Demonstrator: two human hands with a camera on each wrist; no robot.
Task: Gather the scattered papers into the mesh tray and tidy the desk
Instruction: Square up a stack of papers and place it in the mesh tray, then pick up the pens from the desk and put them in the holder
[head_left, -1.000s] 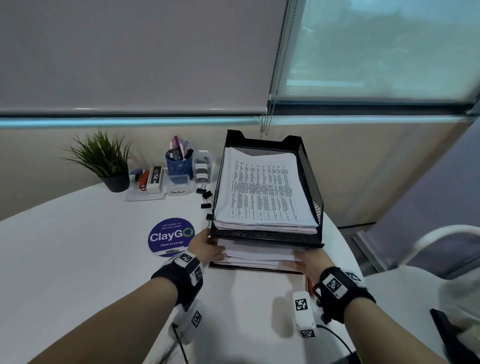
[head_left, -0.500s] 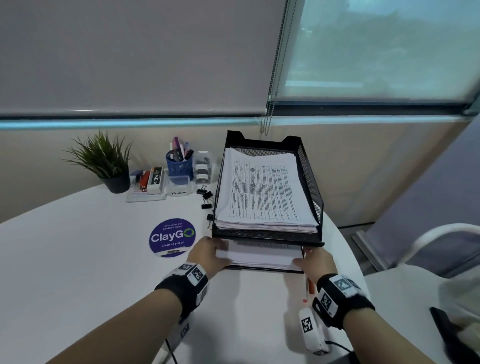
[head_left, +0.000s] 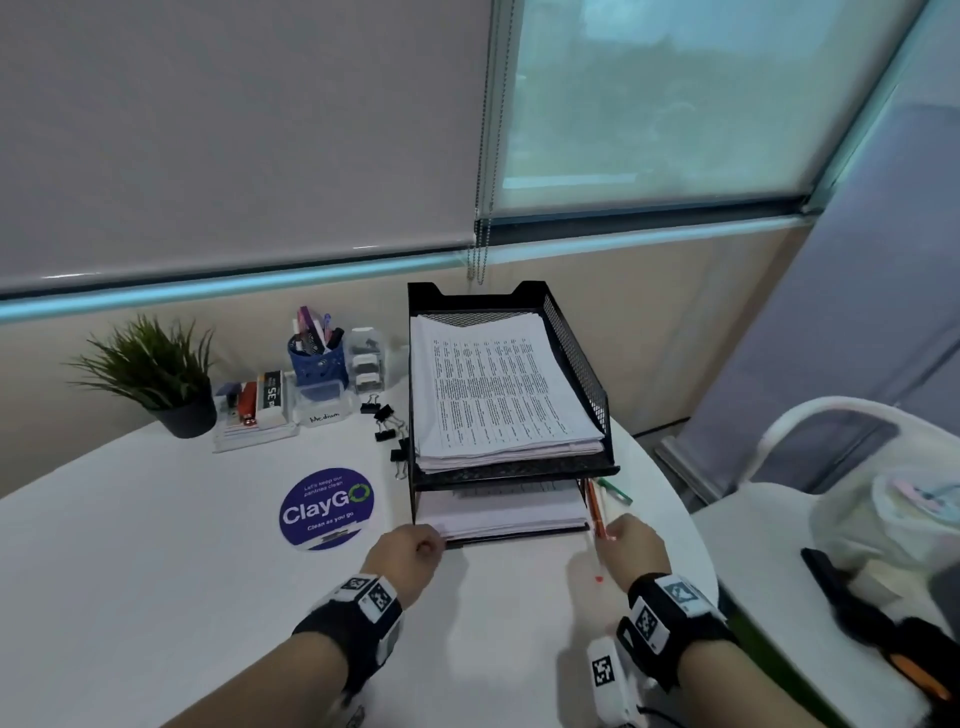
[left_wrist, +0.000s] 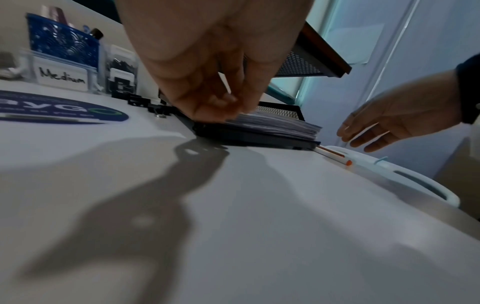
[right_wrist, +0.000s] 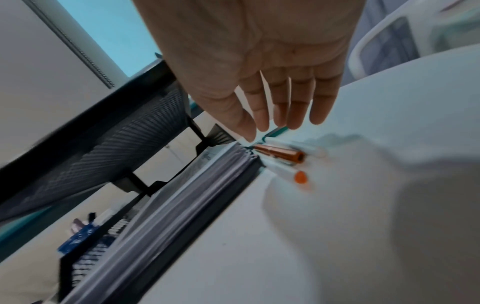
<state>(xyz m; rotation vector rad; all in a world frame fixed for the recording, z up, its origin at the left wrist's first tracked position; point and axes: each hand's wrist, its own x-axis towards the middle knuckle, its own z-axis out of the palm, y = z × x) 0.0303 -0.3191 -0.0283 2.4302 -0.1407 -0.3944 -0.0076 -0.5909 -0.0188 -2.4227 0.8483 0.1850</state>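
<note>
**Papers stacked in both tiers of the mesh tray, hands at its front edge**

A thick stack of papers (head_left: 501, 514) is seen lying in the lower tier of the black mesh tray (head_left: 576, 358), its front edge flush with the tray's lip. A second printed stack (head_left: 498, 395) is held in the upper tier. The tray is placed at the far right of the white desk (head_left: 156, 571).

The left hand (head_left: 410, 553) is set at the lower tier's front left corner, its fingertips (left_wrist: 221, 111) curled and touching the paper edge; whether a sheet is actually pinched cannot be told. The right hand (head_left: 634, 545) is held released just off the tray's front right corner, fingers (right_wrist: 298, 111) straight above the pens (head_left: 597, 506), which lie on the desk beside the tray.

To the tray's left, black binder clips (head_left: 387, 423), a blue pen cup (head_left: 317, 364), a round "ClayGO" sticker (head_left: 326, 508) and a potted plant (head_left: 156, 379) are found.
</note>
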